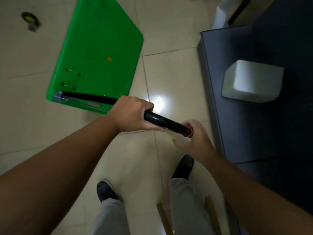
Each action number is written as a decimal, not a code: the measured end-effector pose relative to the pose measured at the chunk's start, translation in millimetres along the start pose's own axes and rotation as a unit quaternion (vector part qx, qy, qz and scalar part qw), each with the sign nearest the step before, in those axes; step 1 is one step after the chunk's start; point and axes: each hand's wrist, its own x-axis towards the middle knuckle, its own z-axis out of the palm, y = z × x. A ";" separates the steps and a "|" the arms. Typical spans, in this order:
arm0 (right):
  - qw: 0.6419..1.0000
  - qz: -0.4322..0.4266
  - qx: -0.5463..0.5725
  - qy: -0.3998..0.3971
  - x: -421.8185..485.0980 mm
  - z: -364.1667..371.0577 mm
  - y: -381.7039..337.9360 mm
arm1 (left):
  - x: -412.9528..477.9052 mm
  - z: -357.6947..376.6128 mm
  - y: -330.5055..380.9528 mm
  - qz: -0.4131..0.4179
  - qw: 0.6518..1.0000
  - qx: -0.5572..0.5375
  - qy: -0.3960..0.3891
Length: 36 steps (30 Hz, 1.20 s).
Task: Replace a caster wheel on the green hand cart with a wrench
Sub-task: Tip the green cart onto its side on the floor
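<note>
gripping the cart handle over a tiled floor

the pale tiled floor fills most of the view, with a bright glare spot just right of the cart. a dark blue bench takes up the right side, and a white foam block sits on its top.

the green hand cart stands on the floor in the upper left, its flat deck facing up, a small orange dot on it and two thin metal loops near the closer edge. its black handle rises from a metal bracket at the deck's near left corner and runs right toward the person, ending in a red-ringed tip.

the left hand is wrapped round the handle, knuckles up, fingers curled over the bar. the right hand is blurred at the red-ringed tip, loosely spread with the thumb out to the side and clear of the bar. its fingers lie behind the tip, and whether they touch it cannot be told.

below the hands, grey trouser legs end in two dark shoes planted on the tiles, and two pale wooden strips show by the right leg.

a loose caster wheel, dark with a yellow hub, lies on the floor at the upper left, well apart from the cart.
</note>
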 end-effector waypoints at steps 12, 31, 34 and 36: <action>0.990 -0.077 -0.109 0.049 10.9 -1.1 -45.4 | 14.5 18.4 -77.1 0.001 0.979 -0.061 -0.195; 0.996 0.018 -0.001 -0.090 35.2 173.0 -2.7 | -63.4 105.5 -133.4 -0.173 0.963 0.095 -0.181; 0.993 0.013 0.005 -0.121 57.1 197.2 -19.6 | -74.0 106.0 -162.2 -0.206 0.959 0.116 -0.156; 0.989 0.023 0.000 -0.147 75.1 212.1 -31.1 | -80.5 109.0 -180.5 -0.224 0.956 0.121 -0.144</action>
